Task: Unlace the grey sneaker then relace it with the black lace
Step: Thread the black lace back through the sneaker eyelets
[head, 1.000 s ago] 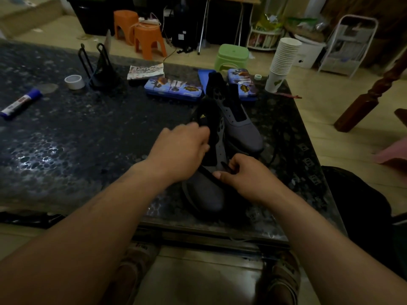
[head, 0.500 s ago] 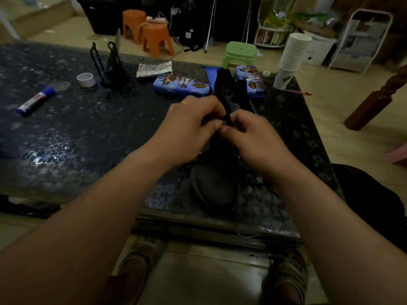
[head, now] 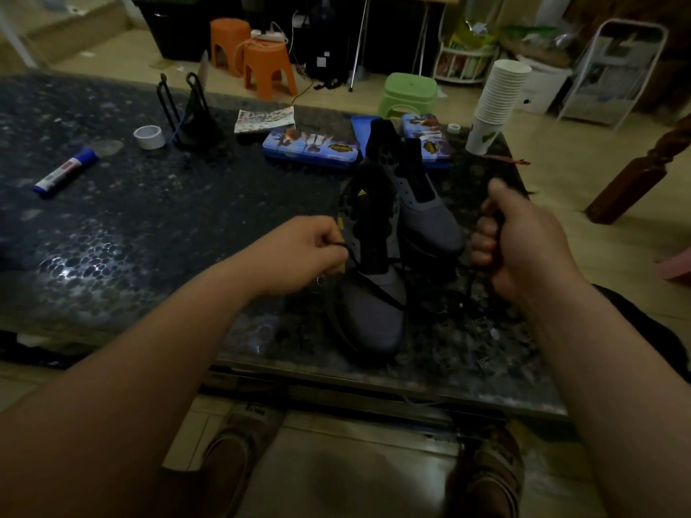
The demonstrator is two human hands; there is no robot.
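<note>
A dim room, seen from a head camera looking down over two bare forearms at a dark speckled table [head: 157, 233]. The grey sneaker [head: 374, 319] stands at the centre of the frame, its toe pointing toward the viewer and close to the table's near edge, with its black tongue raised. A second sneaker [head: 433, 222] lies just behind it, to the right.

The left hand [head: 306, 252], left of the shoe, pinches one end of the black lace [head: 377, 293] between curled fingertips. The right hand [head: 523, 241], at the right of the frame, is closed in a fist around the other end. The lace runs taut across the lower part of the shoe; the light is too poor to tell which eyelets it passes through.

This looks like an early relacing stage, with both ends being pulled out sideways. Neither hand steadies the shoe, so an uneven tug could slide it toward the near edge or tip it over. A harder pull on one side could also leave the ends unequal, or draw the shorter end back out of its eyelet.
</note>
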